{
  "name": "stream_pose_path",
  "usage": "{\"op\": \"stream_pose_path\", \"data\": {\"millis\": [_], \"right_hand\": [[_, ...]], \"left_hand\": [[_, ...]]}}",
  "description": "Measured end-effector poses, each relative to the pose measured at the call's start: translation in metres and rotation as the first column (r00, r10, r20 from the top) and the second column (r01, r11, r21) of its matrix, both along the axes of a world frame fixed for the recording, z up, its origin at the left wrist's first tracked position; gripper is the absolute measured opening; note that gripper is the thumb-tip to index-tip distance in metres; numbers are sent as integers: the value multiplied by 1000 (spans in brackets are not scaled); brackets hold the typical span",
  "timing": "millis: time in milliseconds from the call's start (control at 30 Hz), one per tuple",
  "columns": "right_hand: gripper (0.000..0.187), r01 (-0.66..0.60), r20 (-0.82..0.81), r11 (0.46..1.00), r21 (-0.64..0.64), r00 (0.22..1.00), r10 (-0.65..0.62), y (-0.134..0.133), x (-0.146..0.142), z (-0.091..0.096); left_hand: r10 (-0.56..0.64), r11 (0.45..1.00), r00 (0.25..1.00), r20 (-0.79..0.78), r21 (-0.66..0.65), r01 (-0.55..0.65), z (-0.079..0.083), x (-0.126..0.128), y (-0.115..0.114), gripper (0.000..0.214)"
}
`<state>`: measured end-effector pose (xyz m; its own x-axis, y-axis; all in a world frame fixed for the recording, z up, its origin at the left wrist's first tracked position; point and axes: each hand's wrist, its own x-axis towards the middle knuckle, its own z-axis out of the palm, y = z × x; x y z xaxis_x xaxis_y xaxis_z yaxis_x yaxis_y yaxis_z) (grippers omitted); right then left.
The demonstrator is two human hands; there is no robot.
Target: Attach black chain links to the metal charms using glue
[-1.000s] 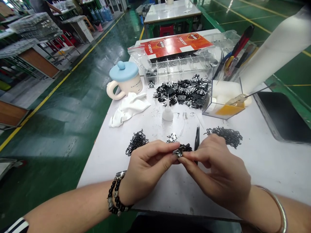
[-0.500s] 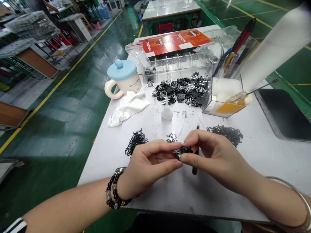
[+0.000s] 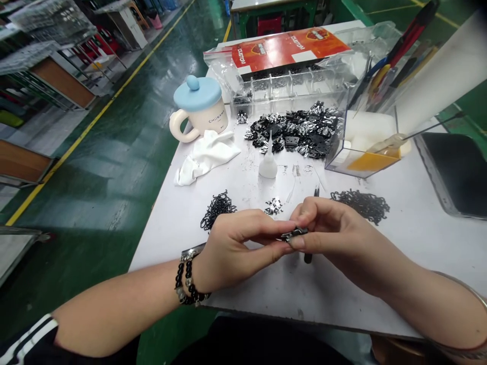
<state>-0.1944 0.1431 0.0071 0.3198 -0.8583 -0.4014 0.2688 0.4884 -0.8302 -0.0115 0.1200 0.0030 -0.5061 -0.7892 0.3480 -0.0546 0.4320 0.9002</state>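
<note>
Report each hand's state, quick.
Left hand: closed, pinching a small black-and-silver part.
Right hand: closed, pinching the same part.

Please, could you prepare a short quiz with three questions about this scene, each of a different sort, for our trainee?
1. Multiple choice. What is between the fingertips of the left hand and the right hand?
A) a white cloth
B) a small black-and-silver part
C) a squeeze bottle

2. True or false. The blue lid sits on the mug.

3. Fill in the missing word. The small pile of silver pieces lies between a left pile and a right pile of thin, bent pieces, both coloured ____.

Key: 1. B; 2. True; 3. black.
</note>
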Motion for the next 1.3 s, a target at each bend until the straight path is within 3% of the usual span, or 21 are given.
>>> {"op": "stream_pose_path", "data": {"millis": [100, 233, 367, 533, 667, 967, 1133, 1300], "right_hand": [[26, -11, -3, 1000, -2, 1000, 11, 1, 0, 0], [22, -57, -159, 987, -151, 987, 33, 2, -1, 3], [11, -127, -403, 898, -422, 913, -60, 4, -1, 7], [11, -201, -475, 809, -553, 873, -109, 6, -2, 7], [14, -196, -468, 797, -571, 876, -120, 6, -3, 6], [14, -146, -468, 835, -531, 872, -145, 6, -2, 9], [5, -144, -513, 862, -486, 846, -148, 4, -3, 11], [14, -104, -546, 914, -393, 826, -141, 2, -1, 12]], "left_hand": [[2, 1000, 1000, 25, -20, -1, -1, 0, 0, 27], [17, 991, 1000, 20, 135, -19, -1, 1, 1, 27], [50, 953, 999, -19, 300, -42, 0, 4, 2, 26], [31, 929, 996, -81, 370, 1, 6, 6, 2, 31], [27, 903, 995, -100, 429, 19, 10, 7, 2, 32], [30, 764, 979, -204, 636, 109, 5, 4, -2, 26], [84, 706, 978, -189, 704, 76, 0, 4, -4, 24], [70, 623, 982, -178, 776, 96, 0, 5, -5, 27]]}}
